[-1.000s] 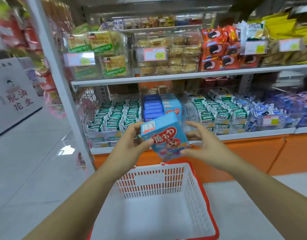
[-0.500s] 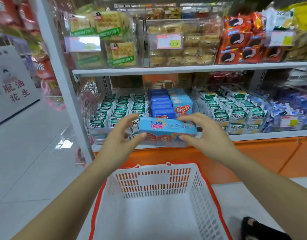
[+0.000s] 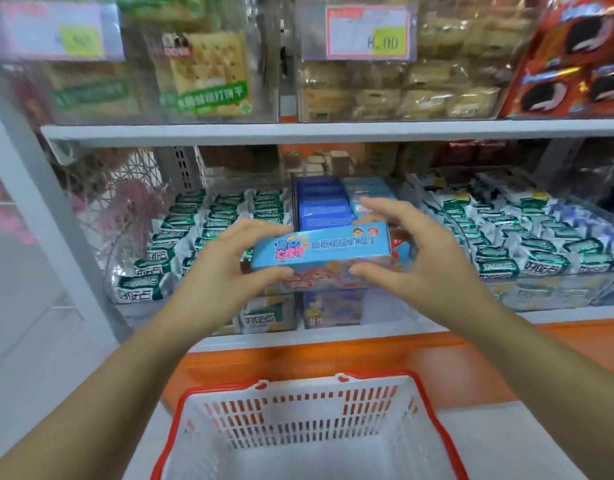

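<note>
A light blue snack box [image 3: 328, 247] with pink lettering and cartoon faces is held level between both hands, in front of the lower shelf. My left hand [image 3: 222, 271] pinches its left end between thumb and fingers. My right hand [image 3: 412, 258] grips the right end, fingers over the top and thumb underneath. Behind the box, a row of dark blue boxes [image 3: 321, 202] and a row of matching light blue boxes [image 3: 367, 192] stand in a clear bin.
A white basket with a red rim [image 3: 226, 389] sits on the floor below my arms, nothing in it. Green-and-white snack packs [image 3: 208, 237] fill bins on either side. The upper shelf [image 3: 333, 129] carries cracker packs, biscuits and red cookie bags. A white shelf post [image 3: 39, 202] stands left.
The box was turned from face-up to lying flat with its narrow side up, then carried toward the shelf. The view has moved closer to the shelf.
</note>
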Available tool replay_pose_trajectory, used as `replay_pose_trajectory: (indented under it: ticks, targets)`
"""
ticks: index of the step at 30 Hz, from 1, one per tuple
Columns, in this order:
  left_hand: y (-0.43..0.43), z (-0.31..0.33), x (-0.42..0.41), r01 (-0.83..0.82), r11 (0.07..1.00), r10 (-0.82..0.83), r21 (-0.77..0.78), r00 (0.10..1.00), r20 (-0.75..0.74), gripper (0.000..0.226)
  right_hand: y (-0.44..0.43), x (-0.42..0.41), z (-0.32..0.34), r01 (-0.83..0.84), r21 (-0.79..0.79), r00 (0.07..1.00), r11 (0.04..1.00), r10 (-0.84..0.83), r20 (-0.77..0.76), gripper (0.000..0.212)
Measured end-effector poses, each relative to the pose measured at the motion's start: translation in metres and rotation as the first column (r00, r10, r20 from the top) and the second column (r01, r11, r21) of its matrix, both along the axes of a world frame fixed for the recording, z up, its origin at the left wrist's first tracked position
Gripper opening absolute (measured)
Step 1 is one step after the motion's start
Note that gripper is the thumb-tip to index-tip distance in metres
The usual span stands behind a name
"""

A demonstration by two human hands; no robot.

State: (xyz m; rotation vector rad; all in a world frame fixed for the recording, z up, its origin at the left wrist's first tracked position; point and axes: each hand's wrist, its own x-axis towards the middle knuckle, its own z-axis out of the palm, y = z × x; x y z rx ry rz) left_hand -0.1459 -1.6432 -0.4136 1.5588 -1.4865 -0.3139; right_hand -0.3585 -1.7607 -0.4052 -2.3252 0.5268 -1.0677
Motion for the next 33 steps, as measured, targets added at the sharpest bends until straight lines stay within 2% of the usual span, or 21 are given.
replay_pose_trajectory:
  ticks: [2, 5, 8, 11, 13, 15, 18, 21, 22, 24, 26, 28, 30, 33]
  targets:
    - [0.001, 0.004, 0.003, 0.027, 0.999, -0.025, 0.027, 0.997, -0.068, 0.038, -0.005, -0.005, 0.007, 0.002, 0.073, 0.997, 0.997, 0.004, -0.077, 0.072]
    - [0.005, 0.008, 0.001, 0.086, 0.996, -0.083, 0.001, 0.956, -0.281, 0.034, -0.007, -0.015, 0.015, -0.009, 0.159, 0.988, 0.987, 0.034, -0.153, 0.053]
    - [0.012, 0.011, -0.01, 0.087, 0.996, -0.074, 0.025, 0.943, -0.324, 0.034, 0.003, -0.025, 0.024, -0.049, 0.241, 0.995, 0.969, 0.069, -0.076, 0.041]
    - [0.021, 0.013, -0.02, 0.026, 0.996, -0.013, 0.08, 0.987, -0.161, 0.036, 0.018, -0.033, 0.033, -0.066, 0.227, 0.997, 0.972, 0.058, 0.043, 0.044]
    - [0.031, 0.016, -0.03, -0.008, 0.996, 0.01, 0.084, 0.999, -0.03, 0.042, 0.028, -0.038, 0.035, -0.07, 0.164, 0.996, 0.984, 0.061, 0.059, 0.045]
    - [0.041, 0.021, -0.046, -0.023, 0.999, 0.023, 0.037, 1.0, 0.001, 0.055, 0.036, -0.043, 0.033, -0.067, 0.058, 0.998, 0.996, 0.067, 0.014, 0.043]
    - [0.052, 0.024, -0.063, -0.015, 0.997, 0.021, -0.072, 0.996, 0.089, 0.062, 0.048, -0.05, 0.026, -0.05, -0.107, 0.996, 0.993, 0.041, -0.08, 0.041]
    - [0.053, 0.021, -0.068, 0.011, 0.996, 0.016, -0.089, 0.955, 0.295, 0.055, 0.057, -0.051, 0.023, -0.045, -0.176, 0.99, 0.983, 0.02, -0.143, 0.047]
    - [0.053, 0.018, -0.067, 0.018, 0.997, 0.009, -0.081, 0.949, 0.316, 0.049, 0.059, -0.051, 0.022, -0.051, -0.179, 0.987, 0.982, 0.022, -0.161, 0.049]
    - [0.053, 0.009, -0.062, 0.029, 1.0, -0.026, -0.012, 0.981, 0.192, 0.043, 0.061, -0.05, 0.019, -0.063, -0.117, 0.986, 0.991, 0.044, -0.159, 0.057]
    - [0.057, 0.0, -0.057, 0.076, 0.995, -0.071, 0.06, 0.994, -0.081, 0.044, 0.061, -0.053, 0.014, -0.055, 0.008, 0.985, 0.998, 0.056, -0.165, 0.067]
    - [0.063, -0.007, -0.055, 0.105, 0.991, -0.078, 0.08, 0.955, -0.288, 0.043, 0.056, -0.059, 0.007, -0.028, 0.056, 0.958, 0.998, 0.043, -0.284, 0.072]
    - [0.067, -0.012, -0.053, 0.099, 0.992, -0.062, 0.081, 0.927, -0.371, 0.04, 0.048, -0.066, -0.001, -0.006, 0.073, 0.931, 0.997, 0.032, -0.364, 0.061]
    - [0.07, -0.015, -0.051, 0.085, 0.99, -0.029, 0.113, 0.902, -0.431, 0.038, 0.045, -0.073, -0.003, 0.035, 0.212, 0.957, 0.977, 0.028, -0.289, 0.048]
